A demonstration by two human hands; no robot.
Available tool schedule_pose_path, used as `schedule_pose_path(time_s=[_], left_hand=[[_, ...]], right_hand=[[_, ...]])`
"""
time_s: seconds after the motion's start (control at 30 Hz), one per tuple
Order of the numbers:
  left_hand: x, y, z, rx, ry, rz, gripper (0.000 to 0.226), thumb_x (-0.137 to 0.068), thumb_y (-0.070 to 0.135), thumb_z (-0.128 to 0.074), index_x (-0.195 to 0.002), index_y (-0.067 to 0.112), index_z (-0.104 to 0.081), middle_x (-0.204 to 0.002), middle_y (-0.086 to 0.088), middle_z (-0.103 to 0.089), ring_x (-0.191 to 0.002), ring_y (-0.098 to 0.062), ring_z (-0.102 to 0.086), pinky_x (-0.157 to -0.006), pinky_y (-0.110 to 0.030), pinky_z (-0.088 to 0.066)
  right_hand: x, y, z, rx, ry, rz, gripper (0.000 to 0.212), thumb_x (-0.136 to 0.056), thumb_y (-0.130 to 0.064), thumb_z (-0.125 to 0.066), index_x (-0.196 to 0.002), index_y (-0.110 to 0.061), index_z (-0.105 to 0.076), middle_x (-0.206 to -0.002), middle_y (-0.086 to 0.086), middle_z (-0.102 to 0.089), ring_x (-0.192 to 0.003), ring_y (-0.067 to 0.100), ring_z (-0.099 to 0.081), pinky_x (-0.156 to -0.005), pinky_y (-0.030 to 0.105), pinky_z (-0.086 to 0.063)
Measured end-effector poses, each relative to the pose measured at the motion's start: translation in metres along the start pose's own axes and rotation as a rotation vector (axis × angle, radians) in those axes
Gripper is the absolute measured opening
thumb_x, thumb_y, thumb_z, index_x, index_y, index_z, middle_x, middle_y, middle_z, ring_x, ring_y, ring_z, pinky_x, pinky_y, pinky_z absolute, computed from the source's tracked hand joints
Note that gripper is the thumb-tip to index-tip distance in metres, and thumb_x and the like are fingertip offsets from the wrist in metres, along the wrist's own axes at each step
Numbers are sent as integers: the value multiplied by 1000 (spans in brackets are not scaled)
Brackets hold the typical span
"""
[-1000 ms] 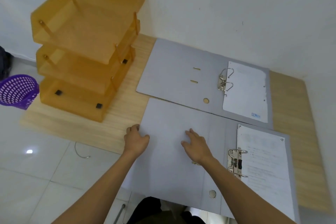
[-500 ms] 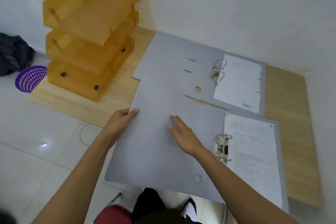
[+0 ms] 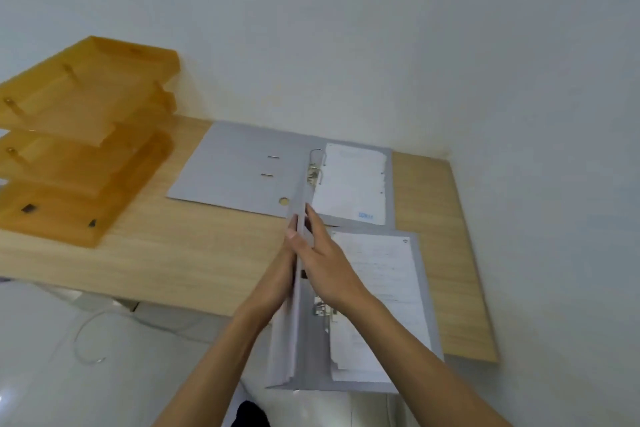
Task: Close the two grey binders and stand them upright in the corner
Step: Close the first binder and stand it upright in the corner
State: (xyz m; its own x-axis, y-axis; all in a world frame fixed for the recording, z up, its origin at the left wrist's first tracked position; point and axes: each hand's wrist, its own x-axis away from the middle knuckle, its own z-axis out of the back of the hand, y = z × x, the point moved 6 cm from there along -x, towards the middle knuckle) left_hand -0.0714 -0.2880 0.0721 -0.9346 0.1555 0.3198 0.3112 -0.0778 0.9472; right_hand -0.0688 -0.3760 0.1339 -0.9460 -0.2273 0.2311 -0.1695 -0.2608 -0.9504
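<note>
Two grey binders lie on a wooden board. The far binder (image 3: pixel 239 170) is spread open flat, with white paper on its right half and its ring clip showing. The near binder (image 3: pixel 424 291) is half open: its left cover (image 3: pixel 296 333) stands almost vertical, edge toward me, above the white pages on the right. My left hand (image 3: pixel 282 267) presses the cover's outer side. My right hand (image 3: pixel 325 263) lies flat against its inner side, fingers pointing away. The cover is pinched between both hands.
An orange three-tier letter tray (image 3: pixel 79 146) stands on the left of the wooden board (image 3: pixel 194 253). White walls meet in a corner (image 3: pixel 450 156) behind the board's right end. A thin wire (image 3: pixel 83 340) lies on the white tiled floor at the lower left.
The near binder's left cover has been lifted from lying flat to nearly upright. Both hands went up with it and came together on either side. The view tilted upward.
</note>
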Motion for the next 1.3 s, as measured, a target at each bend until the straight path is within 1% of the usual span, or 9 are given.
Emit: schedule_pose_path(time_s=[0.1, 0.17, 0.3, 0.4, 0.53, 0.67, 1.0, 1.17, 1.3], left_hand=[[-9, -27, -31, -197, -46, -69, 65, -102, 57, -20, -161, 36, -4, -171, 14, -4, -158, -8, -3, -129, -35, -9], [-16, -56, -30, -303, -23, 6, 75, -96, 65, -19, -162, 34, 3, -172, 10, 8, -157, -8, 9, -128, -40, 3], [-19, -98, -21, -406, 36, 90, 73, -104, 52, -31, -164, 24, -1, -173, 0, 1, -159, -18, 3, -129, -43, -2], [-12, -112, -19, -312, 93, 147, 73, -102, 47, -46, -162, 14, -18, -166, -6, -30, -153, -26, -31, -122, -38, -26], [-4, -121, -23, -300, 135, 218, 50, -98, 41, -58, -137, 11, -55, -136, -6, -64, -128, -29, -60, -94, -32, -44], [-5, -118, -41, -334, 57, 250, 50, -99, 38, -59, -140, 10, -54, -139, -9, -63, -127, -29, -61, -91, -30, -43], [-9, -122, -50, -408, 16, 319, 57, -97, 32, -64, -145, 4, -50, -141, -17, -60, -131, -34, -56, -109, -45, -47], [-15, -124, -49, -194, 83, 397, 48, -92, 32, -70, -135, 12, -60, -124, -6, -73, -97, -17, -72, -74, -29, -56], [-27, -126, -44, 153, 176, 534, 33, -90, 55, -62, -99, 25, -74, -75, 8, -82, -59, -7, -76, -61, -28, -51]], right_hand=[[13, 17, 44, 84, 152, 11, 72, -95, -35, -62, -157, -37, -25, -138, -19, -54, -124, 3, -56, -86, -1, -42], [19, 31, 70, 139, 204, -2, 75, -92, -23, -65, -155, -38, -27, -121, -20, -62, -99, -8, -62, -69, -1, -46], [31, 64, 119, 212, 303, -79, 93, -89, -10, -66, -158, -43, -12, -104, -17, -68, -81, -5, -64, -57, 2, -46], [45, 90, 148, 325, 414, -96, 100, -85, -12, -71, -159, -38, -10, -141, -7, -53, -110, 11, -61, -80, 1, -42], [62, 140, 166, 624, 477, -281, 104, -78, -44, -77, -158, -37, -12, -153, 9, -33, -132, 32, -49, -96, 41, -48], [60, 178, 155, 824, 343, -366, 99, -81, -62, -66, -160, -32, -15, -171, 7, 4, -155, 32, -9, -122, 53, -17], [62, 235, 114, 592, -64, -554, 83, -98, -52, -49, -162, -31, 0, -171, 3, 17, -154, 43, 14, -125, 55, -6], [52, 233, 108, 484, -39, -596, 82, -99, -57, -44, -162, -26, -2, -170, 8, 18, -151, 49, 18, -123, 55, -1], [43, 228, 104, 360, 54, -604, 81, -97, -62, -42, -162, -29, -8, -171, 3, 16, -153, 42, 19, -121, 63, -5]])
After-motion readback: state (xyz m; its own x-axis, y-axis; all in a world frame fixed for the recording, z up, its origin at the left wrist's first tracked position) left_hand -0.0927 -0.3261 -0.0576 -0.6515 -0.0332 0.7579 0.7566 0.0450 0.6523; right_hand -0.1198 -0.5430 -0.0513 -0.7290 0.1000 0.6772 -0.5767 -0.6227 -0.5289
